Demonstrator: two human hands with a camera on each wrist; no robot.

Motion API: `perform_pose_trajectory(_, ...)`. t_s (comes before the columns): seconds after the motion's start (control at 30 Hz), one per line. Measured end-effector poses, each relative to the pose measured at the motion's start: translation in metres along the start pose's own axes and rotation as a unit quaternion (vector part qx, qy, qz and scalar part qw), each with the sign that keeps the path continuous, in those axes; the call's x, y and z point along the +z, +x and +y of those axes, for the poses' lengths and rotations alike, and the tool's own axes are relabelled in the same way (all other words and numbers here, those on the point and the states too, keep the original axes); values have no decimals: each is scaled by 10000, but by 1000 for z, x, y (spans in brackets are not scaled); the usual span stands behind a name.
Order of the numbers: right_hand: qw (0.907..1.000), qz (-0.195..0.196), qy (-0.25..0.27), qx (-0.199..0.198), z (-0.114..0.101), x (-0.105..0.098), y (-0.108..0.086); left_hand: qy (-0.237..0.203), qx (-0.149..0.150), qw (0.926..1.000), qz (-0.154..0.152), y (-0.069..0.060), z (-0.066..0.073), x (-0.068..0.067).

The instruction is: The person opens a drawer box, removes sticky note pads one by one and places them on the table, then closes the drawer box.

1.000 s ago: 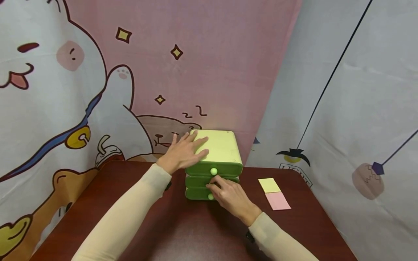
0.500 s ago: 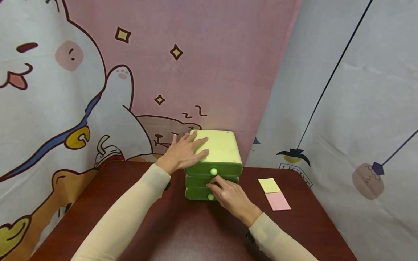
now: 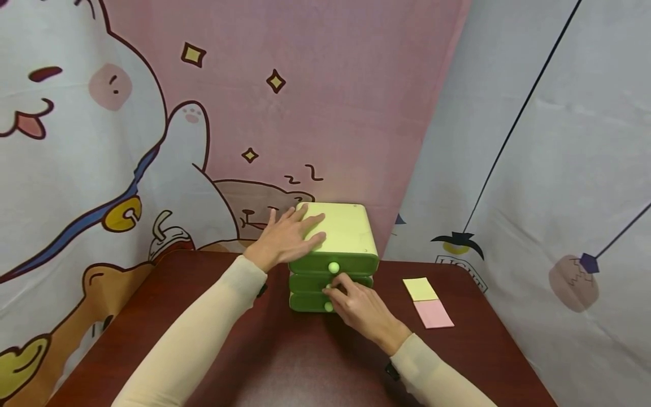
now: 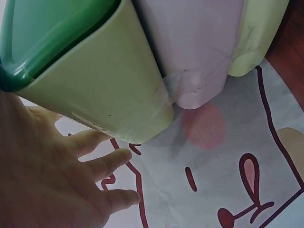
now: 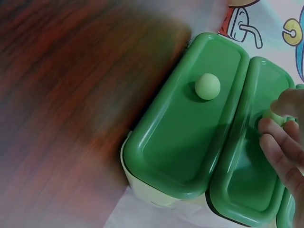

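Note:
A small drawer cabinet [image 3: 343, 229] with a pale yellow top and three green drawer fronts stands near the back of the table. The left hand [image 3: 286, 238] rests on the left part of its top, fingers spread. In the left wrist view the left hand [image 4: 57, 175] lies along the pale casing [image 4: 114, 85]. The right hand [image 3: 367, 312] pinches the middle drawer's round knob between thumb and fingers; the right wrist view shows this knob [image 5: 273, 116] partly covered by the right hand [image 5: 289, 137]. The bottom drawer [image 5: 183, 137] has its knob [image 5: 207, 86] untouched. All drawers look closed.
On the dark red-brown table [image 3: 305, 367], a yellow paper square [image 3: 420, 289] and a pink one [image 3: 433, 314] lie right of the cabinet. A curtain [image 3: 346, 102] with cartoon drawings hangs behind the table.
The right hand's fingers have shifted very slightly at the middle knob, and a bit of the knob now shows. The left hand and the cabinet have stayed in place.

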State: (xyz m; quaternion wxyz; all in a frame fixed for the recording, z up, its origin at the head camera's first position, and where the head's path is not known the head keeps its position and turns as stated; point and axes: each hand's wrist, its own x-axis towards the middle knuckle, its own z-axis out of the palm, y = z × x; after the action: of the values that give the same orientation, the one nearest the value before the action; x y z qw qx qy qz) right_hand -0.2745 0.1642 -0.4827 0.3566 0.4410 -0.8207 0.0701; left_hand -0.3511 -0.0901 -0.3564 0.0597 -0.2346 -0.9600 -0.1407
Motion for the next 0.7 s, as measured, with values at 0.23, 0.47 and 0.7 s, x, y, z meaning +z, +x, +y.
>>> perform_pose_trajectory(0.23, 9998, -130, 109, 70, -2, 1, -3, 19, -27, 10000, -8, 0, 0, 1)
perform_pose_trajectory(0.47, 9996, -224, 95, 120, -4, 1, -6, 73, -20, 10000, 12, 1, 0, 1)
perform_pose_trajectory(0.7, 9993, -329, 85, 133, -5, 5, -10, 20, -47, 10000, -39, 1, 0, 1)
